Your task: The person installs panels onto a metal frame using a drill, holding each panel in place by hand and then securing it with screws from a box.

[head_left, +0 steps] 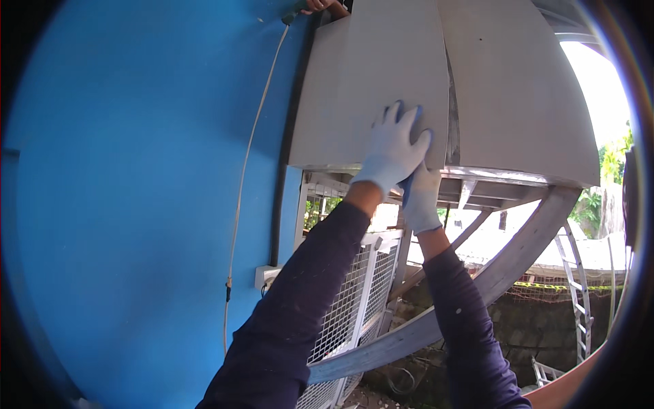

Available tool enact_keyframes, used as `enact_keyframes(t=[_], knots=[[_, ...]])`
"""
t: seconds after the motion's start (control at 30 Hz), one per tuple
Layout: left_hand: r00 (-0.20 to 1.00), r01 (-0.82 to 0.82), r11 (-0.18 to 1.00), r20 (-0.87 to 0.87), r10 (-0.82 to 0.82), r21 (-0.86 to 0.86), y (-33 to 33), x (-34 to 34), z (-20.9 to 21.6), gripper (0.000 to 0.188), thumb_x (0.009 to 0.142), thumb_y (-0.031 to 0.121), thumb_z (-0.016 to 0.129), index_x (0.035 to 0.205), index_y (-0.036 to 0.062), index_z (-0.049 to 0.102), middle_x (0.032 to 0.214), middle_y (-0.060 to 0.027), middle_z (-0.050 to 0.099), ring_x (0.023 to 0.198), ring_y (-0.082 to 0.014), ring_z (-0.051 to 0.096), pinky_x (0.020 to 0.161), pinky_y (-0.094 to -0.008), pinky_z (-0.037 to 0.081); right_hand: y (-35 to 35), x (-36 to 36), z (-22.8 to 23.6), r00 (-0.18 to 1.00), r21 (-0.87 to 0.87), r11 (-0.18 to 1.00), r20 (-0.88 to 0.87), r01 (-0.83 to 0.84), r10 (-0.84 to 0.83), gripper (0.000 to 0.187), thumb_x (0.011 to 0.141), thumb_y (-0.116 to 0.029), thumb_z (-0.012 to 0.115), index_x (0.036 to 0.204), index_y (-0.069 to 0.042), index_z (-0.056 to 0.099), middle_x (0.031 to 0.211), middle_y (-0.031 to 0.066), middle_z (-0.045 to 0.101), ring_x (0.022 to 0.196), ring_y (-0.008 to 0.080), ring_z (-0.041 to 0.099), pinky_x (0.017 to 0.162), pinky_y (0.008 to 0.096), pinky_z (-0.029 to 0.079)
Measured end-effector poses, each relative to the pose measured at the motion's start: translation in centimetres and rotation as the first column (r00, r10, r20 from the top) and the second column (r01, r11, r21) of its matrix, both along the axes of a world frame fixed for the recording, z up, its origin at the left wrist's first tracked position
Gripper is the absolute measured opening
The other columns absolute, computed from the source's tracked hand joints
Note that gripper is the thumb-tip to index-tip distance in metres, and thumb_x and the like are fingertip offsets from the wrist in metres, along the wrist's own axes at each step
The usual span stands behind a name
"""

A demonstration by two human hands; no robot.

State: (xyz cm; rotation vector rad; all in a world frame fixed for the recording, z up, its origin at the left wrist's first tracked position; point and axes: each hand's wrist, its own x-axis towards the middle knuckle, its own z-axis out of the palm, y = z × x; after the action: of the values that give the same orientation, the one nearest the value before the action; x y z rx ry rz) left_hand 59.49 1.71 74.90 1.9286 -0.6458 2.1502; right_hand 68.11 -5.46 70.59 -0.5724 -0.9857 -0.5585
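A flat grey panel (381, 75) stands in front of me, beside a second grey panel (518, 88); a narrow uneven gap runs between them. My left hand (392, 153), in a white glove with blue fingertips, lies on the first panel near its lower edge, fingers stretched and apart. Just below and to the right, my right hand (424, 201), gloved alike, reaches up to the panel's bottom edge by the metal frame (470, 194). Its fingers are mostly hidden behind my left hand. Another person's hand (317, 5) at the top holds a dark green corded tool (293, 13).
A blue wall (136, 170) fills the left side, with a pale cord (246, 157) hanging along it. Below the panels are a curved metal beam (504, 252) and a white mesh gate (351, 300). An aluminium ladder (575, 293) stands at the right.
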Motion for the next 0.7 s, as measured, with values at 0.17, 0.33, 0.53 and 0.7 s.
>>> enact_keyframes(t=[0.17, 0.33, 0.53, 0.7], knots=[[0.959, -0.283, 0.959, 0.005, 0.283, -0.01, 9.2, 2.5, -5.3, 0.069, 0.1, 0.046, 0.064, 0.16, 0.0166, 0.048, 0.165, -0.0248, 0.041, 0.152, -0.048, 0.037, 0.123, -0.0558, 0.036, -0.7, -1.8, 1.1, 0.975, -0.167, 0.966, 0.062, -0.199, 0.212, 0.046, 0.107, -0.027, 0.063, 0.132, 0.01, 0.055, 0.116, 0.0266, 0.069, 0.097, 0.0395, 0.078, 0.085, 0.047, 0.067], [0.942, -0.331, 0.941, -0.092, 0.324, -0.076, 12.1, 4.1, -5.7, 0.072, 0.1, 0.048, 0.065, 0.164, 0.023, 0.043, 0.168, -0.0269, 0.033, 0.156, -0.0502, 0.028, 0.125, -0.0571, 0.033, -0.3, 0.6, 1.9, 0.965, -0.178, 0.949, -0.004, -0.26, 0.264, 0.048, 0.109, -0.029, 0.061, 0.13, 0.012, 0.053, 0.116, 0.028, 0.069, 0.101, 0.0417, 0.077, 0.088, 0.0514, 0.067], [0.977, -0.185, 0.967, -0.141, 0.162, -0.174, 12.8, 5.5, -4.2, 0.066, 0.1, 0.049, 0.066, 0.156, 0.018, 0.053, 0.164, -0.0351, 0.034, 0.151, -0.054, 0.036, 0.121, -0.0538, 0.04, -0.5, 1.9, 2.3, 0.964, -0.166, 0.95, -0.056, -0.264, 0.259, 0.049, 0.109, -0.032, 0.06, 0.132, 0.011, 0.053, 0.118, 0.0283, 0.068, 0.103, 0.0426, 0.076, 0.09, 0.0538, 0.066], [0.98, -0.061, 0.973, -0.198, 0.017, -0.221, 13.1, 7.3, -3.4, 0.069, 0.098, 0.049, 0.069, 0.155, 0.0148, 0.054, 0.161, -0.034, 0.041, 0.147, -0.0498, 0.044, 0.119, -0.0524, 0.041, -2.2, 2.4, 2.7, 0.97, -0.186, 0.954, -0.114, -0.235, 0.216, 0.048, 0.11, -0.032, 0.059, 0.134, 0.009, 0.052, 0.121, 0.0283, 0.066, 0.103, 0.0432, 0.076, 0.091, 0.0536, 0.066]])
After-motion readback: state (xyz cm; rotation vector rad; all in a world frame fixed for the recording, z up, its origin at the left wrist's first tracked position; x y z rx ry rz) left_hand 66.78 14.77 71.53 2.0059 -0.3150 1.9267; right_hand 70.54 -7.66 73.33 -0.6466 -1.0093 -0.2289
